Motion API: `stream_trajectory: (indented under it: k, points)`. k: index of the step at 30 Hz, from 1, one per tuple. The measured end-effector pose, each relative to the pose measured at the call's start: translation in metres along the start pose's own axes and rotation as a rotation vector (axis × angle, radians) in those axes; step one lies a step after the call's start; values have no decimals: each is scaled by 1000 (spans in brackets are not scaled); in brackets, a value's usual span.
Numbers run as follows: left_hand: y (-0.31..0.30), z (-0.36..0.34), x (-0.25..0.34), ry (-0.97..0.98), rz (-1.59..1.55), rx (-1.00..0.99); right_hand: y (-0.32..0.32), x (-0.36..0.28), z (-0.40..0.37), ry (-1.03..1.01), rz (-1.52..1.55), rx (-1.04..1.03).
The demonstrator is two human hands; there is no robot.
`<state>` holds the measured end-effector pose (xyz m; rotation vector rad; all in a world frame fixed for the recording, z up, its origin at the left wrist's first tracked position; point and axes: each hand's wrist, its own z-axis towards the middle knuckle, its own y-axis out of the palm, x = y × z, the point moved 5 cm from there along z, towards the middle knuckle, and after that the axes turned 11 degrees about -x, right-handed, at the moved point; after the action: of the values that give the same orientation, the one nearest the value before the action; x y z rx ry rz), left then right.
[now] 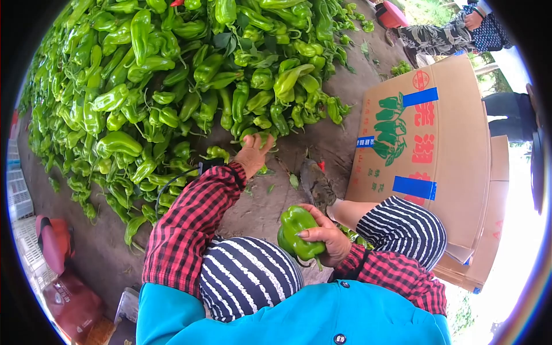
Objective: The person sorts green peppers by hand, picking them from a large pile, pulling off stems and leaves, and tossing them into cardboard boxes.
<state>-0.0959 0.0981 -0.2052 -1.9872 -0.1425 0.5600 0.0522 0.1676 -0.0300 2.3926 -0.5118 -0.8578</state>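
A plump, glossy green pepper (pixel 296 221) is in my right hand (pixel 329 237), held above my lap with the thumb across its side. My left hand (pixel 253 154) reaches forward to the near edge of a big heap of green peppers (pixel 190 75). Its fingers are spread, and the fingertips are right at the lowest peppers there. Close by my left wrist lies a small curled pepper (pixel 217 153).
On the right stands a large cardboard box (pixel 443 132) with blue tape and printed peppers. White plastic crates (pixel 22 195) and a red stool-like object (pixel 53 244) are at the left. Another person's patterned trouser leg (pixel 437 39) shows at the upper right, near a red basin (pixel 391 14).
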Motion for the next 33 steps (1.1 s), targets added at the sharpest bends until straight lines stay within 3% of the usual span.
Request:
stream_trajectory:
  k: [2, 7, 10, 15, 18, 21, 22, 24, 25, 26, 28, 29, 30, 33]
  points:
    - [1, -7, -5, -106, -140, -44, -1, 1, 0, 28, -4, 6]
    - [0, -14, 3, -75, 2, -36, 1, 3, 1, 55, -10, 2]
    - [2, -2, 13, 28, 80, -234, 1, 1, 1, 43, -8, -2]
    - [7, -2, 11, 15, -22, -213, -2, 2, 1, 64, -6, 15]
    - [8, -16, -4, -41, -199, -165, 2, 2, 1, 61, -12, 5]
    - [-9, -48, -24, -76, -580, 223, 4, -2, 1, 5, 11, -28]
    - [-15, -61, -29, -76, -575, 220, 0, -3, 0, 4, 8, -2]
    - [-31, -96, -53, -128, -1160, 584, -8, -3, 1, 5, 11, 16]
    - [-29, -106, -59, -118, -1490, 665, -12, -5, 3, -23, 48, -4]
    - [-27, -115, -59, -124, -1487, 661, -15, -6, 5, -50, 85, -24]
    - [-23, -124, -55, 336, -2720, 685, -12, -10, 8, -67, 87, -46]
    - [-29, -130, -46, 410, -2944, 624, -6, -14, 10, -71, 129, -113]
    - [-38, -136, -42, 407, -2945, 632, 0, -15, 10, -73, 169, -178]
    - [-56, -144, -26, 737, -3131, 504, 16, -20, 7, -62, 122, -269]
